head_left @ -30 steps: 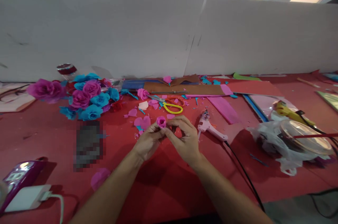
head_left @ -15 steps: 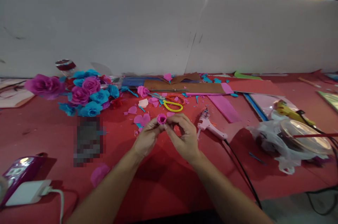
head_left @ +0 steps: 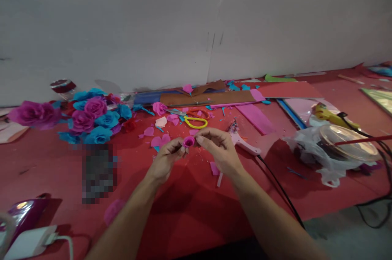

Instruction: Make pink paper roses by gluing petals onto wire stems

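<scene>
A small rolled pink paper flower (head_left: 188, 142) is pinched in my left hand (head_left: 163, 161), its round opening facing up toward me. My right hand (head_left: 223, 150) is closed, with thumb and forefinger together at the flower's right rim. A square pink paper piece (head_left: 214, 168) shows just under my right palm; I cannot tell if it is held or lying on the table. Partly behind my right hand lies a pink glue gun (head_left: 246, 145), a glue stick (head_left: 219, 180) showing below the hand. Beyond my hands are yellow-handled scissors (head_left: 196, 122) and loose pink petals (head_left: 160, 141).
A bunch of pink and blue paper flowers (head_left: 98, 119) lies at left. Brown crepe paper (head_left: 208, 97) runs along the back by a white partition (head_left: 122, 27). A plastic bag with a round lidded container (head_left: 346, 143) is at right. A white charger (head_left: 33, 241) sits front left.
The view has shifted slightly right and down. My right hand has turned and slid a little along the flower's rim, and a pink paper piece now shows beneath it. The left hand keeps its pinch.
</scene>
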Tool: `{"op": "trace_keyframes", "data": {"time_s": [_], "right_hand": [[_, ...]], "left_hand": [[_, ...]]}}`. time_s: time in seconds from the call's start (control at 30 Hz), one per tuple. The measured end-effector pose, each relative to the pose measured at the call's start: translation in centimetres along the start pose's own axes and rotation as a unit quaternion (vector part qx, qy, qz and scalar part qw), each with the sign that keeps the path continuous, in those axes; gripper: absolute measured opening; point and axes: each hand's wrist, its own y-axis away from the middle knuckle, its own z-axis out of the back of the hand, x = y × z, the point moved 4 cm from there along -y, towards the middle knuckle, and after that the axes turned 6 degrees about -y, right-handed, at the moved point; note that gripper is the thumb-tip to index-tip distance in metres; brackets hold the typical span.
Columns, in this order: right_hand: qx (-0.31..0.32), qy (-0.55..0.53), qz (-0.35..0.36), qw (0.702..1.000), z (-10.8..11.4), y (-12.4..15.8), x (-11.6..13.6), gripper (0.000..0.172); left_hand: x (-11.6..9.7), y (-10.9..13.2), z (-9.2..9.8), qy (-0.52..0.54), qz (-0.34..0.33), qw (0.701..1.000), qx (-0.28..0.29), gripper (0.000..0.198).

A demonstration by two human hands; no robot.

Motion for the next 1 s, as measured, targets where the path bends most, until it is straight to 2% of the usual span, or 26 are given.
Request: {"op": "trace_keyframes", "data": {"time_s": [0.2,0.47,0.6,0.8,1.0], "right_hand": [[-0.013,0.047,0.009,0.999,-0.22,0.13,0.45,0.011],[-0.030,0.053,-0.018,0.998,-0.15,0.14,0.03,0.014],[-0.039,0.076,-0.003,0.996,0.11,-0.05,0.18,0.012],[-0.075,0.076,-0.013,0.994,0.54,-0.18,0.29,0.010],[-0.031,0.085,-0.006,0.996,0.22,-0.12,0.74,0.011]], "left_hand": [[0.31,-0.02,0.06,-0.028,-0.001,0.999,0.020,0.016],[0.09,-0.17,0.34,-0.056,0.000,0.998,0.017,0.020],[0.02,-0.23,0.44,-0.067,0.002,0.998,0.018,0.020],[-0.23,-0.10,0.19,-0.061,0.007,0.998,0.023,0.020],[0.04,0.00,0.35,-0.056,0.009,0.998,0.025,0.019]]}}
